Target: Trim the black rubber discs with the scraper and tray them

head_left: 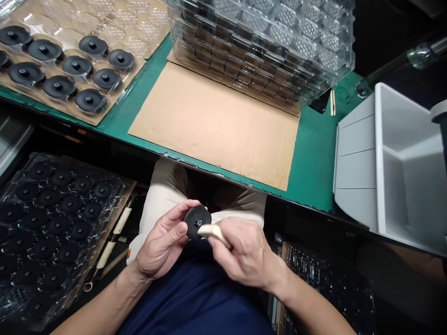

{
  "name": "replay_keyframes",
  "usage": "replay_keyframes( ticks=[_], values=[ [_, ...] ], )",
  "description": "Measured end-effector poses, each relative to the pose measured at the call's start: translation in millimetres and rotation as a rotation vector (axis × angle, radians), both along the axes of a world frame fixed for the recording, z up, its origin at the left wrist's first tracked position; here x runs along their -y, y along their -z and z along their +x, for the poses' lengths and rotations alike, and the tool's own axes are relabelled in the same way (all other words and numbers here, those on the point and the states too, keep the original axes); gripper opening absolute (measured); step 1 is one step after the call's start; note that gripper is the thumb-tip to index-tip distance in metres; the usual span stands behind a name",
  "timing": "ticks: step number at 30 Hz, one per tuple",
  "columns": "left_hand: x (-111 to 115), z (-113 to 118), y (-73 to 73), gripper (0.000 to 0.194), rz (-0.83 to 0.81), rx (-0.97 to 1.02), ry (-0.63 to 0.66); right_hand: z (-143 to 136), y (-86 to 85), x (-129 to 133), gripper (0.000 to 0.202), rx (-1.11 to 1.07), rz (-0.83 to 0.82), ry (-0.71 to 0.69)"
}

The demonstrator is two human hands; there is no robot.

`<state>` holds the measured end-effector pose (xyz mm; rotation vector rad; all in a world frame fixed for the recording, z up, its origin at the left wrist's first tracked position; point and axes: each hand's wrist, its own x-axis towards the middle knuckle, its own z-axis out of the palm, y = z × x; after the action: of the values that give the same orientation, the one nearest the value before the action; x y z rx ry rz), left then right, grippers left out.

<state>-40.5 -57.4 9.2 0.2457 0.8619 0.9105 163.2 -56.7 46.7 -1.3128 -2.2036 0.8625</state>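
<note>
Above my lap, my left hand (pixel 164 239) holds a round black disc (pixel 198 218) by its rim, between thumb and fingers, with the disc's small central hub facing up. My right hand (pixel 240 251) is closed around a pale cream-coloured tool (pixel 211 230), whose curved end reaches over the disc beside the hub. Whether that end touches the disc cannot be told. The rest of the tool is hidden in my right fist.
A cardboard sheet (pixel 213 121) lies on the green table (pixel 316 158). Stacked clear trays (pixel 258 51) stand behind it, a grey bin (pixel 380 163) at right. Trays of black discs are at upper left (pixel 75 65) and lower left (pixel 57 223); another tray (pixel 324 279) sits lower right.
</note>
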Motion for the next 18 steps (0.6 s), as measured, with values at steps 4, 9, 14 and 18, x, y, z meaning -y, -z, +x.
replay_keyframes(
  ticks=[4, 9, 14, 18],
  values=[
    [1, 1, 5.1, 0.040, -0.062, 0.010, 0.014, 5, 3.0, 0, 0.025, 0.050, 0.012, 0.045],
    [1, 0, 8.5, 0.044, -0.106, 0.029, 0.043, 9, 5.0, -2, 0.024, 0.053, 0.020, -0.024],
    [-1, -1, 8.2, 0.042, -0.132, 0.028, 0.051, 11, 6.8, -4, 0.024, 0.053, -0.019, -0.066],
    [-2, 0, 8.8, 0.040, -0.140, 0.040, 0.069, 12, 6.9, -4, 0.026, 0.107, 0.002, -0.005]
  ],
)
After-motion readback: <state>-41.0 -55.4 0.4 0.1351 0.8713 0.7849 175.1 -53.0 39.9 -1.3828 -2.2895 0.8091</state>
